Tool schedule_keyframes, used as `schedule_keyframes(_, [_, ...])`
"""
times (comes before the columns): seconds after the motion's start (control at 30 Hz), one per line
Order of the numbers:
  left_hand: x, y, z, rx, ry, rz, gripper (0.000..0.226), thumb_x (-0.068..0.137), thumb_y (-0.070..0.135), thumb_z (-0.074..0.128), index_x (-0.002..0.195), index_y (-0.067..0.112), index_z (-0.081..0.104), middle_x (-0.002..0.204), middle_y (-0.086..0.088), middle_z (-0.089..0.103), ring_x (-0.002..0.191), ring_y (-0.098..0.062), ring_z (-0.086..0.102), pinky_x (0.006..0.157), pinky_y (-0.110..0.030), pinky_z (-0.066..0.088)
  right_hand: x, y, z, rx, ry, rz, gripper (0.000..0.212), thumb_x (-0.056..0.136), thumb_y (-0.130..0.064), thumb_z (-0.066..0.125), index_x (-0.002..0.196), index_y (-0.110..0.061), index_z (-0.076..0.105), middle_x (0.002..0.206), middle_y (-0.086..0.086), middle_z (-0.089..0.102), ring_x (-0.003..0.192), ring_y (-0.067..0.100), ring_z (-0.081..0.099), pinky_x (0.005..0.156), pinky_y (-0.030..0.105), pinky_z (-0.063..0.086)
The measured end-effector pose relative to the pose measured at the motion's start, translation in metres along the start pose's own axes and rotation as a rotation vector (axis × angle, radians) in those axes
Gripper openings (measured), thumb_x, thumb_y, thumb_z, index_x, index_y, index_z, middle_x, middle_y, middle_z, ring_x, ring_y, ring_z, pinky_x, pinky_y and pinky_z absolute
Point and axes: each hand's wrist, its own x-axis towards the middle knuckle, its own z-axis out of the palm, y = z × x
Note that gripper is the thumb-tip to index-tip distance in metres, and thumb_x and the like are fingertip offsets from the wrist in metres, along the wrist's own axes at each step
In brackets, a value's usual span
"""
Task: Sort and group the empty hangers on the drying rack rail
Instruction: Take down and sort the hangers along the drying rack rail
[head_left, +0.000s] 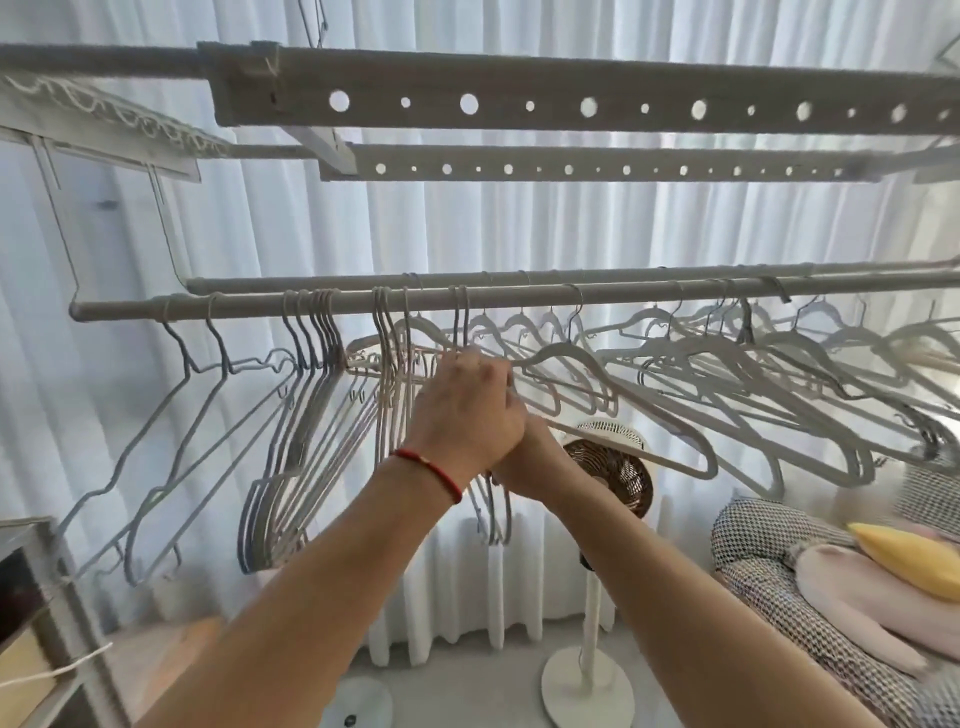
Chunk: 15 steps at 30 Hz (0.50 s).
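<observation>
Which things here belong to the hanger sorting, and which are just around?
Job: rail; grouped hangers; loose hangers; left hand; right hand.
Around: standing fan; yellow cushion; curtains.

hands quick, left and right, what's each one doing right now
Left hand: fingers curled around hangers below the rail.
Right hand: mostly hidden behind the left; cannot be told.

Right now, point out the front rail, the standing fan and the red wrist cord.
front rail (519, 297): head view, bare stretch of bar.
standing fan (618, 478): head view, grille.
red wrist cord (436, 470): head view, strand across wrist.
</observation>
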Motion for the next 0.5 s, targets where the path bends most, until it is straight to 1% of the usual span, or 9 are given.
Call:
schedule_keyframes(0.07, [0.009,0.006,0.006,-0.053,-0.012,0.006,0.028,0.092,0.023,0.057,0.114,0.013,0.07,0.12,-0.01,0.064,0.115,-0.027,0.057,0.1,-0.039,0.048,-0.005,-0.002,-0.005,0.021,-0.055,-0.061,0.023,0.096,0.003,0.053,0.116,-0.004,0.061,0.088,-0.002,0.053,0.09,0.017,0.046,0.07,0.022,0.041])
schedule_keyframes(0.1, [0.011,0.008,0.01,-0.087,-0.01,0.013,0.027,0.093,0.023,0.058,0.114,0.013,0.07,0.12,-0.01,0.065,0.115,-0.026,0.058,0.1,-0.036,0.047,-0.007,0.0,-0.009,0.011,-0.056,-0.085,0.024,0.096,0.005,0.051,0.118,0.0,0.06,0.093,0.004,0.055,0.092,0.017,0.044,0.071,0.022,0.042])
schedule_keyframes(0.17, [0.014,0.016,0.021,-0.152,0.011,0.049,0.026,0.095,0.023,0.058,0.114,0.012,0.07,0.116,-0.011,0.067,0.111,-0.025,0.06,0.098,-0.033,0.046,-0.014,0.009,-0.021,-0.019,-0.009,-0.075,0.019,0.096,0.005,0.046,0.108,0.0,0.061,0.096,0.014,0.059,0.088,0.02,0.049,0.067,0.022,0.043])
schedule_keyframes(0.2, [0.013,0.022,0.026,-0.194,0.026,0.067,0.026,0.096,0.025,0.057,0.114,0.011,0.07,0.115,-0.01,0.068,0.109,-0.024,0.061,0.096,-0.032,0.046,-0.019,0.016,-0.029,-0.001,0.019,-0.036,0.017,0.095,0.002,0.045,0.1,-0.004,0.06,0.091,0.011,0.062,0.084,0.022,0.054,0.063,0.023,0.044])
schedule_keyframes(0.23, [0.013,0.029,0.032,-0.246,0.04,0.083,0.027,0.097,0.026,0.056,0.113,0.01,0.07,0.113,-0.009,0.069,0.108,-0.023,0.062,0.095,-0.031,0.047,-0.025,0.026,-0.038,0.013,0.045,-0.002,0.016,0.093,-0.001,0.045,0.095,-0.005,0.061,0.088,0.01,0.066,0.08,0.025,0.059,0.063,0.029,0.049])
schedule_keyframes(0.27, [0.013,0.038,0.038,-0.298,0.05,0.101,0.026,0.098,0.027,0.055,0.111,0.01,0.07,0.112,-0.008,0.069,0.106,-0.021,0.062,0.093,-0.03,0.048,-0.031,0.036,-0.05,0.017,0.085,0.026,0.017,0.091,-0.003,0.046,0.095,-0.003,0.064,0.087,0.011,0.07,0.08,0.028,0.063,0.066,0.038,0.054])
schedule_keyframes(0.3, [0.014,0.048,0.044,-0.341,0.053,0.121,0.025,0.099,0.026,0.055,0.11,0.011,0.071,0.11,-0.007,0.07,0.105,-0.019,0.062,0.092,-0.029,0.049,-0.038,0.048,-0.062,0.005,0.136,0.048,0.02,0.09,-0.004,0.049,0.095,-0.004,0.068,0.088,0.01,0.073,0.08,0.028,0.066,0.069,0.042,0.055])
schedule_keyframes(0.4, [0.016,0.086,0.065,-0.418,0.022,0.15,0.023,0.1,0.025,0.055,0.112,0.012,0.069,0.111,-0.004,0.07,0.103,-0.014,0.062,0.089,-0.025,0.049,-0.054,0.092,-0.104,-0.039,0.332,0.076,0.017,0.093,-0.014,0.058,0.101,-0.017,0.074,0.098,0.0,0.075,0.085,0.016,0.066,0.076,0.034,0.053])
schedule_keyframes(0.5, [0.024,0.132,0.09,-0.458,-0.01,0.125,0.024,0.097,0.022,0.06,0.119,0.014,0.065,0.112,-0.002,0.072,0.103,-0.013,0.066,0.089,-0.022,0.049,-0.065,0.147,-0.155,-0.075,0.493,0.076,0.021,0.093,-0.012,0.064,0.112,-0.014,0.073,0.111,0.003,0.074,0.097,0.019,0.068,0.087,0.038,0.056])
